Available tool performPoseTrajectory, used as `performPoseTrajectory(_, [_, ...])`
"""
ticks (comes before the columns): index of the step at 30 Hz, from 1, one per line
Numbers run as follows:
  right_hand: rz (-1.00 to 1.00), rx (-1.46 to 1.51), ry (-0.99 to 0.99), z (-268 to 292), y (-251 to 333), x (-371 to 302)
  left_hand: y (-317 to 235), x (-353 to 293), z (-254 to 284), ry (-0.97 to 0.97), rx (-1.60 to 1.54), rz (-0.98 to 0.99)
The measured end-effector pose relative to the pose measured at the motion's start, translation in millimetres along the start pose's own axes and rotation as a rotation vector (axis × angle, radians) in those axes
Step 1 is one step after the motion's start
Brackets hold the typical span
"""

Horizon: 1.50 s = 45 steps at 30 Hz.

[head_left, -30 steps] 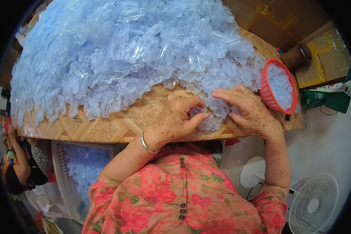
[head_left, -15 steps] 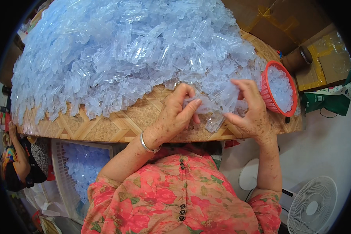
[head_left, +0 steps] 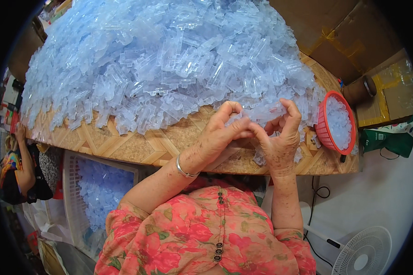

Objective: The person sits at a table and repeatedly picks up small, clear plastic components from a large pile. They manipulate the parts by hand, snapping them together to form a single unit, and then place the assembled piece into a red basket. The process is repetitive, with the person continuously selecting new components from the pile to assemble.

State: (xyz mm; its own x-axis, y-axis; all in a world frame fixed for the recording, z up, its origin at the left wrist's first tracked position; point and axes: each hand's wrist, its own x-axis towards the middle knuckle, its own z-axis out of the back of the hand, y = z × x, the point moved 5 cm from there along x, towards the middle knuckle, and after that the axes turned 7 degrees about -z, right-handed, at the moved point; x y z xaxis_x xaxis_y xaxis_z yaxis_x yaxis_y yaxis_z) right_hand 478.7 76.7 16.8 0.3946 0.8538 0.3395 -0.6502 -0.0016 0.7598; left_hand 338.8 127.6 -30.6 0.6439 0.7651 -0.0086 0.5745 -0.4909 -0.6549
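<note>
A big heap of clear, bluish plastic pieces (head_left: 137,68), small flat and boxy, covers most of the table. Above its near edge my two hands meet, thumbs touching. My left hand (head_left: 221,130), silver bangle on its wrist, pinches clear plastic pieces (head_left: 257,115) between thumb and fingers. From the other side my right hand (head_left: 281,137) curls its fingers and thumb around the right end of these pieces. How many pieces lie between the hands I cannot make out. A few loose plastic pieces (head_left: 259,156) lie on the table below the hands.
A red plastic basket (head_left: 323,126) of small clear parts stands at the table's right edge. Below left, a white crate (head_left: 73,192) holds more bluish pieces. Cardboard boxes (head_left: 339,27) border the far right; a white fan (head_left: 362,256) stands lower right. Another person's arm (head_left: 23,156) shows far left.
My right hand has moved left to meet the left one, and the thumbs now touch. The clear pieces are held between both hands. The whole view has shifted slightly.
</note>
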Motion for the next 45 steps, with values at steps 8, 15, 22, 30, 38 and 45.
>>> performPoseTrajectory(8, [0.154, 0.061, 0.12, -5, 18, -9, -1, 0, -3, 0.015, 0.032, -0.037])
performPoseTrajectory(15, [0.395, 0.098, 0.03, 1, 25, -21, -5, 2, -6, 0.053, -0.085, -0.071])
performPoseTrajectory(22, [0.473, -0.037, -0.249, 5, 32, -16, -7, 5, -9, 0.116, -0.09, -0.117])
performPoseTrajectory(30, [0.467, -0.119, -0.039, -14, 47, -28, -11, 7, -6, 0.147, -0.006, -0.17])
performPoseTrajectory(38, [0.357, -0.219, 0.213, 3, 41, -9, -2, -3, -13, 0.225, 0.119, -0.08])
performPoseTrajectory(45, [0.275, -0.063, 0.117, 3, 37, -12, -8, 0, -18, 0.226, -0.031, -0.076])
